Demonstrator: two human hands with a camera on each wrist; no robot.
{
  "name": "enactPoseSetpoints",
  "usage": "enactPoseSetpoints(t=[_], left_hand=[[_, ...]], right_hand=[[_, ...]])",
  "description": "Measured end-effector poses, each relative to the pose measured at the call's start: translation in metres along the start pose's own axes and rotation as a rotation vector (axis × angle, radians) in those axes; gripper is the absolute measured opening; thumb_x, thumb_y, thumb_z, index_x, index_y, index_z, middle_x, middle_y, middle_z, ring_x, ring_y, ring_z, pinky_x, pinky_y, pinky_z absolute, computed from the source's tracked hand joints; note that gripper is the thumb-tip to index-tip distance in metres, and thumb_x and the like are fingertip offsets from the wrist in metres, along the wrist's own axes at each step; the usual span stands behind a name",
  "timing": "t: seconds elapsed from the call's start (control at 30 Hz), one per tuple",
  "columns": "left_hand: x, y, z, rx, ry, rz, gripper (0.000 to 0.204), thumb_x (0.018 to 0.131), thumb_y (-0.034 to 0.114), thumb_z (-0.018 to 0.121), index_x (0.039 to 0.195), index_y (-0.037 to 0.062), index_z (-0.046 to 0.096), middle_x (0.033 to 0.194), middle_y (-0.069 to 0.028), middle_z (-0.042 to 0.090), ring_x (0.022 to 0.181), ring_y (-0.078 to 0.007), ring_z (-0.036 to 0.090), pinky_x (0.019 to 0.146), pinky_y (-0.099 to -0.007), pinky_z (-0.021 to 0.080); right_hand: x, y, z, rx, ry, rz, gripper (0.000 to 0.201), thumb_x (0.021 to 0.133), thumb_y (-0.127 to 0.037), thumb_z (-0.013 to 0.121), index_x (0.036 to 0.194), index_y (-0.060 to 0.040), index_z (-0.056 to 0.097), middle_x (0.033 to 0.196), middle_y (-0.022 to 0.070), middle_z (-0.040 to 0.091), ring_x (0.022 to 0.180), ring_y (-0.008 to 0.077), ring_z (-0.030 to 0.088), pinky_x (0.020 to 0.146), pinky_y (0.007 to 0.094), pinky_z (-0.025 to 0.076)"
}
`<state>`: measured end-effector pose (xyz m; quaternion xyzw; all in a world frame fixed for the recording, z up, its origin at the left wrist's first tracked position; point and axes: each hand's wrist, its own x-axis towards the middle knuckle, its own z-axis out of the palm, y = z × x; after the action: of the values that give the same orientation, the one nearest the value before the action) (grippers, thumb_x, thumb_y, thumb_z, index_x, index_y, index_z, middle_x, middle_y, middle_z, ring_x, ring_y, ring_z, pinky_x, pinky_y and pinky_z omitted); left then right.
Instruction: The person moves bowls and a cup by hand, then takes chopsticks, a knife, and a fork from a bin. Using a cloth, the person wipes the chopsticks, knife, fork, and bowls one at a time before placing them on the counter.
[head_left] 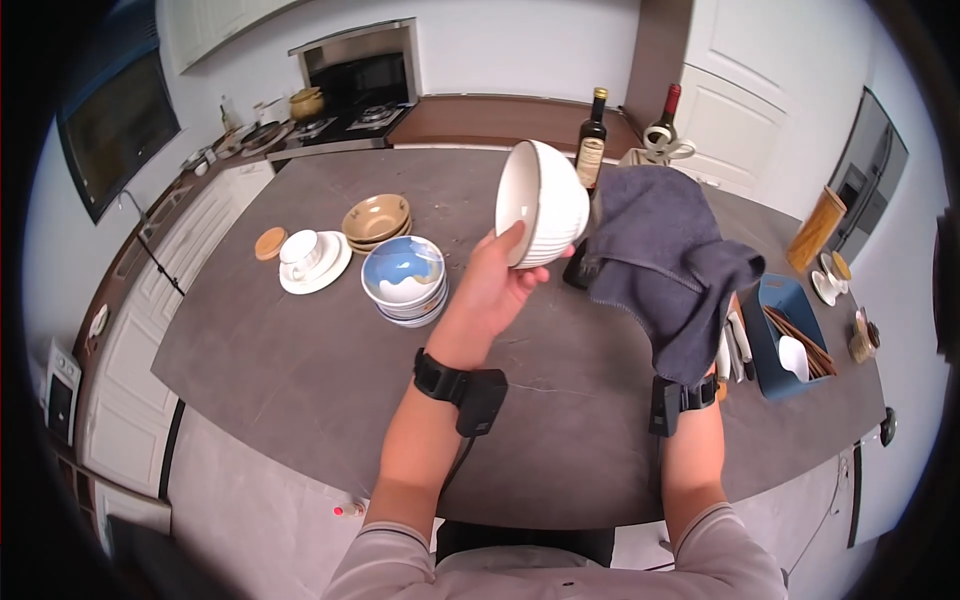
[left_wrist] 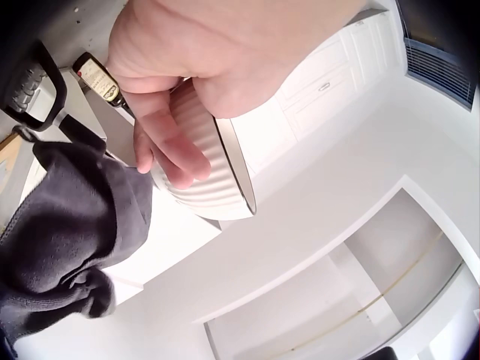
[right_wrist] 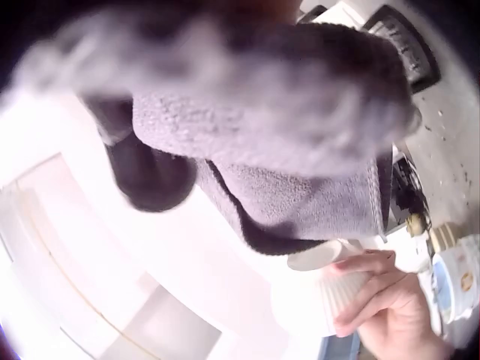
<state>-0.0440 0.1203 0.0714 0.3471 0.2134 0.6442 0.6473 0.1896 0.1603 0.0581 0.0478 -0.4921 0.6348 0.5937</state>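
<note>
My left hand (head_left: 490, 285) holds a white ribbed bowl (head_left: 560, 205) up over the table, thumb at the inside near the rim and fingers against the ribbed outside. The bowl is tipped on its side, its mouth facing left in the head view. A dark grey towel (head_left: 665, 235) drapes over my right hand (head_left: 734, 305) just right of the bowl. The towel hides nearly all of that hand, so I cannot tell how its fingers lie. In the right wrist view, towel folds (right_wrist: 285, 187) fill the upper part, with the bowl (right_wrist: 307, 300) and left hand (right_wrist: 394, 311) below.
Stacked blue-and-white bowls (head_left: 400, 275), brown bowls (head_left: 377, 215) and a white cup (head_left: 302, 250) on saucers stand at left on the grey table (head_left: 300, 350). Behind are a dark bottle (head_left: 592, 135) and scissors (head_left: 668, 142). A blue bin (head_left: 770, 350) with chopsticks sits at right.
</note>
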Motion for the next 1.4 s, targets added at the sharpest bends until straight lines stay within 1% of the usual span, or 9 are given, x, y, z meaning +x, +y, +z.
enactPoseSetpoints(t=[0.33,0.53,0.67,0.73,0.83,0.93,1.0,1.23,1.4], left_hand=[[-0.001,-0.012,0.005,0.113,0.035,-0.076,0.035,0.098,0.021,0.04,0.121,-0.0046,0.04,0.091,-0.0205,0.064,0.054,-0.0177,0.062,0.044,-0.0217,0.051],[-0.004,-0.045,0.023,0.369,-0.036,-0.343,0.037,0.097,0.023,0.04,0.124,-0.0013,0.029,0.096,-0.0185,0.059,0.055,-0.0243,0.063,0.044,-0.0288,0.055],[0.001,-0.054,0.017,0.408,-0.01,-0.403,0.035,0.097,0.024,0.04,0.122,-0.0007,0.032,0.101,-0.0158,0.057,0.068,-0.0217,0.063,0.05,-0.0308,0.055],[0.003,-0.053,0.015,0.425,-0.017,-0.408,0.035,0.097,0.024,0.04,0.121,-0.0003,0.033,0.102,-0.0154,0.057,0.071,-0.0213,0.063,0.05,-0.0312,0.055],[0.001,-0.052,0.021,0.267,0.086,-0.324,0.035,0.097,0.024,0.044,0.125,0.0028,0.037,0.102,-0.0111,0.059,0.067,-0.0172,0.063,0.047,-0.0293,0.051],[0.001,-0.05,0.022,0.366,0.117,-0.267,0.034,0.097,0.024,0.045,0.124,0.0031,0.038,0.105,-0.0109,0.058,0.079,-0.0166,0.063,0.054,-0.0304,0.053],[0.005,-0.054,0.017,0.438,0.234,-0.151,0.033,0.097,0.024,0.047,0.12,0.0018,0.04,0.104,-0.0106,0.058,0.09,-0.0147,0.06,0.061,-0.0302,0.053],[0.008,-0.055,0.007,0.953,0.32,0.491,0.03,0.098,0.028,0.04,0.103,-0.0014,0.041,0.094,-0.0214,0.058,0.079,-0.0273,0.062,0.061,-0.0363,0.049],[-0.019,-0.025,0.045,1.017,0.344,0.375,0.023,0.098,0.024,0.039,0.102,0.0007,0.038,0.074,-0.019,0.06,0.058,-0.03,0.064,0.05,-0.0383,0.05]], right_hand=[[0.008,-0.002,0.038,-0.962,-0.007,-0.045,0.051,0.094,-0.029,0.041,0.138,-0.0038,0.037,0.141,0.0128,0.04,0.129,0.0273,0.039,0.109,0.0361,0.029],[0.005,0.006,0.035,-0.011,0.321,-0.085,0.05,0.094,-0.016,0.043,0.14,0.0002,0.032,0.145,0.0137,0.035,0.134,0.0214,0.034,0.11,0.0297,0.029],[-0.004,0.008,0.03,-1.08,-0.048,-0.257,0.053,0.095,-0.02,0.041,0.144,-0.003,0.026,0.149,0.0145,0.027,0.137,0.0261,0.028,0.11,0.0357,0.028],[0.002,0.025,0.031,-1.075,0.325,-0.277,0.054,0.092,-0.016,0.05,0.141,-0.0025,0.03,0.148,0.0156,0.028,0.135,0.0277,0.031,0.108,0.0359,0.032],[-0.004,0.048,0.009,-1.034,0.514,-0.349,0.041,0.097,-0.017,0.047,0.133,0.0017,0.04,0.134,0.0173,0.044,0.129,0.028,0.039,0.105,0.0363,0.034],[-0.014,0.047,-0.003,-0.121,0.391,0.264,0.042,0.096,-0.015,0.049,0.133,0.0011,0.037,0.132,0.0159,0.04,0.122,0.025,0.044,0.099,0.0344,0.04],[-0.014,0.047,0.008,-1.03,0.09,-0.031,0.044,0.095,-0.018,0.052,0.132,-0.0019,0.035,0.125,0.0118,0.042,0.114,0.0196,0.047,0.094,0.0318,0.044],[-0.018,0.052,0.039,-0.497,0.458,-0.016,0.058,0.084,-0.016,0.068,0.13,-0.0033,0.037,0.121,0.0105,0.049,0.113,0.0168,0.048,0.092,0.0319,0.046],[-0.004,0.016,0.073,-1.163,-0.022,0.014,0.062,0.073,-0.013,0.076,0.124,-0.0038,0.041,0.12,0.0098,0.054,0.108,0.0174,0.053,0.091,0.0324,0.047]])
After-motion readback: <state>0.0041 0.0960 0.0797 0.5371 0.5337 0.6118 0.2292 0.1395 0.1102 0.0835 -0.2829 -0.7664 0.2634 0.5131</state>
